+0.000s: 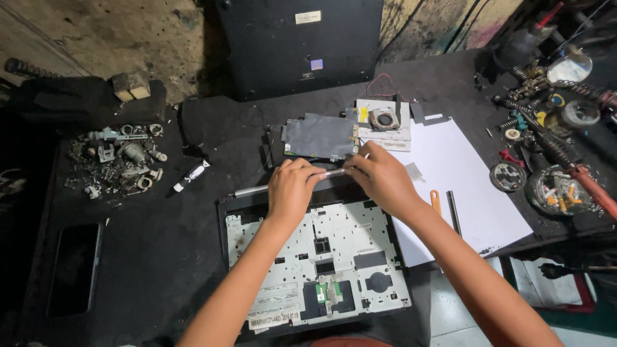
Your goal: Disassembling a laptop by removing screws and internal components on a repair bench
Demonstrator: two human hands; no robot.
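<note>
An opened laptop base (334, 257) with a pale inner frame lies on the dark bench in front of me. Along its far edge runs a long silver hinge bar (254, 189). My left hand (292, 189) and my right hand (382, 177) both grip this bar from above, fingers curled around it, the hands close together. Just beyond the hands lies a circuit board (319, 137) covered by a dark sheet. To its right, a small fan (384, 119) rests on a white part.
A white paper sheet (463, 186) at right carries an orange tool (436, 200) and a dark rod (453, 212). Springs, tins and tools crowd the far right. A heap of metal parts (122, 160) and a phone (74, 270) lie at left. A black panel (299, 45) stands behind.
</note>
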